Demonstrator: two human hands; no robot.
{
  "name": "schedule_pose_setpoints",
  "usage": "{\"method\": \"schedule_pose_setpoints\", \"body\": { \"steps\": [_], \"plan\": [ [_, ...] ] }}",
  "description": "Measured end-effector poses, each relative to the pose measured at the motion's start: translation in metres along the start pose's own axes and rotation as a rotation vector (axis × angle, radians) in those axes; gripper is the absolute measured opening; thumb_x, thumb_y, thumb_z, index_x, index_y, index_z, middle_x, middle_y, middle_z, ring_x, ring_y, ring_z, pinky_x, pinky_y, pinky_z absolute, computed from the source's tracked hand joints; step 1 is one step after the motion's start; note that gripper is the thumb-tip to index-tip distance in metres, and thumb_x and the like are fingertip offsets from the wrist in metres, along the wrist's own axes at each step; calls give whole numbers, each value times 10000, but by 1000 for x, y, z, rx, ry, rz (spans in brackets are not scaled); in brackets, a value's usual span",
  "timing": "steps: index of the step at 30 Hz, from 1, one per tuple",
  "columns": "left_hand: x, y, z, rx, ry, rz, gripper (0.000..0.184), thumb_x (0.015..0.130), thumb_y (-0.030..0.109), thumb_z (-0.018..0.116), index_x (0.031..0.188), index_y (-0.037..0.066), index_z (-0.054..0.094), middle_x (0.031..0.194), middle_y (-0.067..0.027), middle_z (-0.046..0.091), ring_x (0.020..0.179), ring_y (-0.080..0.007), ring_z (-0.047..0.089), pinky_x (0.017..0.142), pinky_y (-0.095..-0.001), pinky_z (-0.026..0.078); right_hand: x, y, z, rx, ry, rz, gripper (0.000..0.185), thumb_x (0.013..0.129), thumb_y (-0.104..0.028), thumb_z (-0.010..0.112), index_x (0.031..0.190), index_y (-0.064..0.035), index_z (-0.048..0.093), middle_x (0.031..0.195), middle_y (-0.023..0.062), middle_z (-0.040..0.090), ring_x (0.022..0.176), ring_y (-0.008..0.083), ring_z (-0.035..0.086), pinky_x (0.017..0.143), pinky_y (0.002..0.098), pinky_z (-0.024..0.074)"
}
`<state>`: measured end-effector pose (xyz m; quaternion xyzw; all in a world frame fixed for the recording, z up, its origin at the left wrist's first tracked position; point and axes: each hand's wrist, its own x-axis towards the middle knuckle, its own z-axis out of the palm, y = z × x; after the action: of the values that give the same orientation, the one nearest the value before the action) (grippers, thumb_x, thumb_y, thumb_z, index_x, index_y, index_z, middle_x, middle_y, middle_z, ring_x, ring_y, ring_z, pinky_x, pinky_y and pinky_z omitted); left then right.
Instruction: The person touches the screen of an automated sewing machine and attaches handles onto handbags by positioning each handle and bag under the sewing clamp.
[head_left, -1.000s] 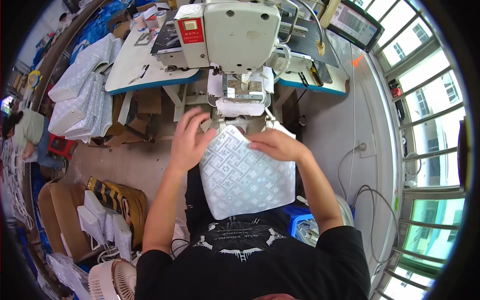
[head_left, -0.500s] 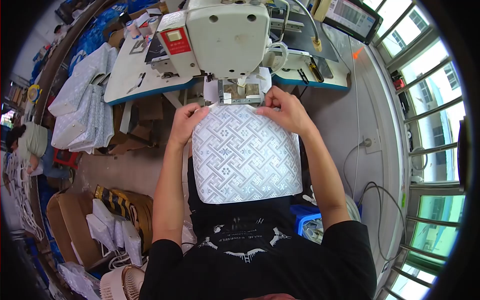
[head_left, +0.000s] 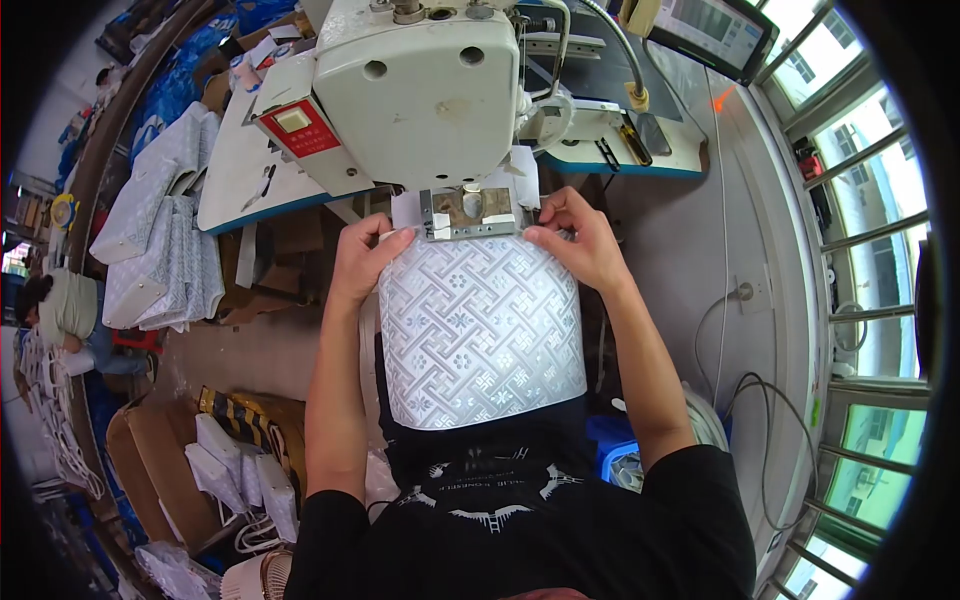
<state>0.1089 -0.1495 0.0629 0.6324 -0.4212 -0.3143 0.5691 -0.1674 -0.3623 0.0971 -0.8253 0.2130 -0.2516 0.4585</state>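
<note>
A silvery-white patterned bag panel [head_left: 480,335] hangs in front of me, its top edge at the metal clamp frame [head_left: 470,213] of an industrial sewing machine [head_left: 420,90]. My left hand [head_left: 366,258] is closed on the panel's upper left corner, thumb on top. At the upper right corner my right hand [head_left: 582,245] pinches the edge, its fingers curled beside the frame. White sheet pieces [head_left: 524,178] stick out on both sides of the frame. The panel's far edge is hidden under the frame.
Stacked patterned bag pieces [head_left: 165,230] lie left of the machine table [head_left: 235,190]. Cardboard boxes [head_left: 150,470] and a fan [head_left: 255,577] stand low left. A screen [head_left: 710,35] is at upper right, a blue bin [head_left: 612,440] by my right side. Another person [head_left: 75,310] bends at far left.
The view has shifted slightly. Machine, clamp frame and panel now appear lower and further left. Both hands keep hold of the panel's upper corners, the right one slightly lower in view.
</note>
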Motion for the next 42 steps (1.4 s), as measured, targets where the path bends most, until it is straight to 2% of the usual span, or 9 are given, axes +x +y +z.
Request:
{"method": "schedule_pose_setpoints", "body": {
  "steps": [3, 7, 19, 23, 26, 30, 35, 39, 42],
  "plan": [
    [1, -7, 6, -58, -1, 10, 384, 940, 260, 777, 737, 105, 490, 746, 67, 536, 705, -21, 436, 614, -240, 341, -3, 4, -4, 39, -3, 47, 345, 883, -136, 861, 1047, -23, 579, 858, 18, 665, 791, 77, 651, 730, 255, 496],
    [-3, -6, 7, -122, -20, -7, 399, 938, 252, 791, 725, 80, 500, 739, 71, 527, 719, -27, 438, 615, -246, 341, -2, 8, -4, -13, -37, -80, 338, 886, -126, 852, 1052, -24, 577, 858, 21, 674, 784, 67, 647, 727, 252, 493],
    [-5, -12, 16, -225, 5, -22, 359, 980, 232, 746, 759, 88, 502, 775, 81, 520, 740, -19, 430, 641, -231, 346, -2, 1, -6, 25, -81, 85, 292, 901, -131, 822, 1039, -14, 593, 842, 44, 684, 798, 92, 645, 743, 265, 495],
    [-8, -12, 21, -236, 60, -31, 346, 987, 237, 742, 773, 87, 516, 791, 79, 528, 739, -20, 426, 634, -232, 340, -1, -3, -6, -126, -80, -11, 274, 912, -190, 811, 978, -5, 619, 825, 72, 672, 825, 177, 638, 770, 314, 502],
    [-10, -5, 22, -226, 35, -38, 315, 996, 243, 741, 807, 78, 552, 806, 76, 549, 747, -19, 447, 642, -228, 359, -1, -5, -5, -246, -49, -86, 311, 925, -315, 800, 902, -36, 664, 776, 115, 683, 753, 287, 606, 804, 381, 497],
    [-13, 11, 23, -234, -9, -94, 258, 1006, 252, 740, 902, 50, 621, 838, 66, 591, 770, -26, 495, 671, -226, 404, -3, -4, 6, -363, 21, -124, 287, 929, -253, 774, 882, 6, 658, 822, 137, 668, 802, 304, 594, 758, 400, 498],
    [-11, 22, 20, -177, -97, -118, 263, 1016, 255, 737, 1066, 3, 683, 903, 43, 650, 818, -44, 562, 727, -229, 466, -5, 17, 16, -306, 86, -134, 282, 932, -249, 765, 864, 9, 671, 804, 140, 669, 800, 311, 601, 743, 412, 495],
    [-12, 10, 24, -170, -18, -27, 295, 1012, 267, 744, 1116, -3, 686, 932, 25, 669, 827, -54, 574, 733, -236, 478, 1, 28, 21, -283, 140, -227, 265, 946, -221, 749, 846, 12, 674, 777, 148, 653, 780, 319, 603, 722, 410, 489],
    [-16, 11, 26, -189, 7, -58, 291, 1014, 291, 745, 1104, 20, 689, 921, 37, 661, 832, -42, 564, 733, -225, 470, 1, 29, 24, -281, 196, -233, 229, 998, -173, 700, 886, 25, 675, 765, 175, 627, 746, 320, 593, 703, 384, 478]
  ]
}}
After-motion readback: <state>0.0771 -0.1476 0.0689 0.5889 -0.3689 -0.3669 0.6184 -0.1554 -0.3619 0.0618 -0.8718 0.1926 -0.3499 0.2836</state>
